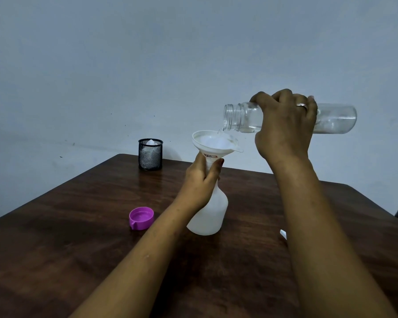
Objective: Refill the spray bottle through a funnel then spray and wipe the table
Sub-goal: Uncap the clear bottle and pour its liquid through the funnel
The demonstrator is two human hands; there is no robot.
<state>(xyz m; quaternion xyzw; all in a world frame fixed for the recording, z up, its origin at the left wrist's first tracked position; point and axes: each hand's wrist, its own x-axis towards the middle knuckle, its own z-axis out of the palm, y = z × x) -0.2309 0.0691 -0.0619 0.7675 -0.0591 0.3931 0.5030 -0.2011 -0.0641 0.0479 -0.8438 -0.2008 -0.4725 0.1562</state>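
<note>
A white translucent spray bottle (213,214) stands upright, without its spray head, on the dark wooden table (78,237). A white funnel (214,143) sits in its neck. My left hand (201,177) grips the bottle's neck just under the funnel. My right hand (285,125) holds a clear plastic bottle (336,118) tipped almost level, its open mouth over the funnel's rim. A thin stream of water runs from that mouth into the funnel.
A purple cap (141,218) lies upside down on the table left of the spray bottle. A black mesh cup (150,154) with something white inside stands at the far edge. A small white piece (283,234) shows beside my right forearm.
</note>
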